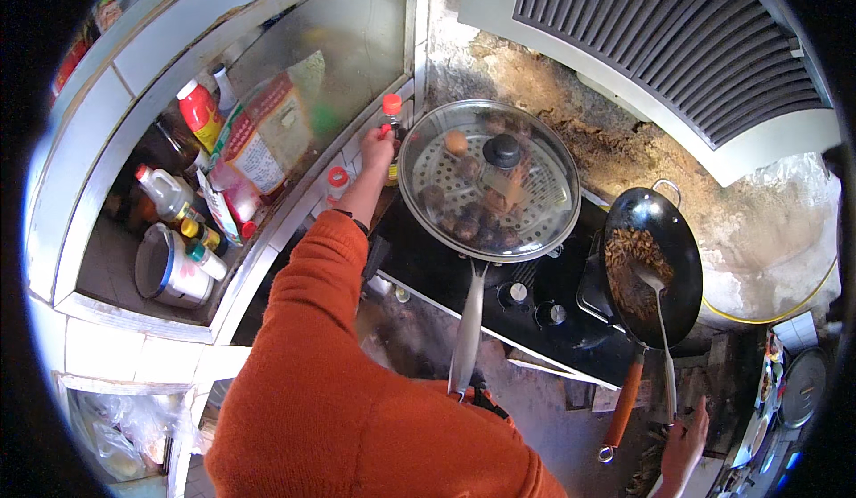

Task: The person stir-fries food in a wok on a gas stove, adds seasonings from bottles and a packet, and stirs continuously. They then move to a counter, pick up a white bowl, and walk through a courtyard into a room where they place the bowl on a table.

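My left hand (379, 149) reaches to the tiled ledge beside the stove, its fingers closed around a small red cap (386, 131). Just behind it stands a bottle of dark liquid with an orange-red cap (392, 103). My right hand (685, 443) is low at the right, fingers partly extended, by the handle end of a metal spatula (663, 324). Whether it grips the handle is unclear. The spatula's head rests in browned chopped food (632, 257) inside a black wok (682, 291), which looks tilted and has a wooden handle (626, 401).
A glass-lidded steamer pan (491, 257) holds an egg and dark round items on the black gas stove (428, 277). Its metal handle (466, 344) points toward me. Bottles and a seasoning bag (264, 137) fill the left alcove. A range hood (669, 50) overhangs the back right.
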A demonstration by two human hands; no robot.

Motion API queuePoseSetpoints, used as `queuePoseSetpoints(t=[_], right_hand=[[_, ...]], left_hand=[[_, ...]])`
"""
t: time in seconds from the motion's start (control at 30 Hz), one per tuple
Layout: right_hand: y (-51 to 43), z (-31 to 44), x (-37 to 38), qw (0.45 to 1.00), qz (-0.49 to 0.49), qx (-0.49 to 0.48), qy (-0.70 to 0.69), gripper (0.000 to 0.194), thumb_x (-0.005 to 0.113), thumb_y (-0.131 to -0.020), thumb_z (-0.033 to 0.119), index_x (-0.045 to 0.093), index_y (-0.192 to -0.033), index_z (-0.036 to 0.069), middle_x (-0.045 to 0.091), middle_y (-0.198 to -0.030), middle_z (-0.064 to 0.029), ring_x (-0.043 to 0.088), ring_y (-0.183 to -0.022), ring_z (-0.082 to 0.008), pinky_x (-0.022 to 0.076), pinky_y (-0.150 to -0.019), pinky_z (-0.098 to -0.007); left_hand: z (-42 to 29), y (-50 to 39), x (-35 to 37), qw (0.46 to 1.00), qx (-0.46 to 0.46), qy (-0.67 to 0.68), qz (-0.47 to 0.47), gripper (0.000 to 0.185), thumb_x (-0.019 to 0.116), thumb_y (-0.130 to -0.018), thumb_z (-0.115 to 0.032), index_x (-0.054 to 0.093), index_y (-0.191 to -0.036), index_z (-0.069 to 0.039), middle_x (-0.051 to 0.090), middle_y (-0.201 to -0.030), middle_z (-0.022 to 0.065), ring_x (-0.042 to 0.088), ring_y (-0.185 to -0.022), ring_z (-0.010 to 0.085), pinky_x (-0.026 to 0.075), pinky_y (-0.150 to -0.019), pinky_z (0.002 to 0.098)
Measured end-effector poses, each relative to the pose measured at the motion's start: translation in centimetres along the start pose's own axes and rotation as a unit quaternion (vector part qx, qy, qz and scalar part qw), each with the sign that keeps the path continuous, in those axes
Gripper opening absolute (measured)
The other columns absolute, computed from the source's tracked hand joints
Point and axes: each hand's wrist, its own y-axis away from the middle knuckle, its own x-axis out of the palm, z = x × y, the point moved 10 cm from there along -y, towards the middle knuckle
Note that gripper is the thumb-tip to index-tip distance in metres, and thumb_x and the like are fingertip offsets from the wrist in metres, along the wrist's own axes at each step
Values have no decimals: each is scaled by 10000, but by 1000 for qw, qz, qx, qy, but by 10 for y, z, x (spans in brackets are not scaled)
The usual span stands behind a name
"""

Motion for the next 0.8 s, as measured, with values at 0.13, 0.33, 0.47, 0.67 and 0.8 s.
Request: queuePoseSetpoints(t=[0.13, 0.33, 0.47, 0.67, 0.8], right_hand=[[-22, 44, 33, 992, 86, -92, -9, 779, 681, -649, 6, 332, -1342, 71, 418, -1306, -162, 423, -1192, -352, 402, -947, -390], [-61, 40, 78, 979, 144, -78, 119, 548, 546, -823, 123, 337, -1328, 156, 506, -994, -171, 577, -802, -380, 481, -653, -466], [-75, 45, 9, 955, 185, -106, 206, 435, 502, -841, 133, 424, -1269, 136, 555, -905, -144, 597, -758, -339, 489, -653, -444], [-74, 52, -67, 921, 286, -181, 194, 383, 585, -788, 133, 529, -1164, 85, 586, -781, -154, 591, -748, -346, 474, -659, -437], [-104, 47, 4, 934, 195, -245, 171, 357, 561, -804, 118, 512, -1150, 46, 582, -771, -191, 586, -774, -364, 464, -686, -454]], left_hand=[[4, 5, -16, 970, 89, -211, -78, 216, 570, -803, -203, 603, -800, 11, 632, -780, 162, 605, -759, 275, 456, -675, 396], [78, -49, -13, 939, -12, -342, -22, 368, 531, -754, -244, 620, -955, 50, 599, -1006, 243, 549, -996, 375, 418, -853, 436], [71, -46, -24, 986, -97, -125, 59, 342, 512, -742, -130, 583, -1023, 51, 617, -909, 148, 578, -823, 242, 443, -708, 370], [-169, 87, -83, 987, 46, 90, 125, 402, 513, -886, -179, 454, -1237, 8, 529, -1181, 156, 519, -1101, 254, 371, -996, 370], [-318, 270, -75, 918, 270, 102, 274, 363, 446, -895, -81, 448, -1237, 40, 535, -1183, 177, 518, -1112, 256, 398, -964, 381]])
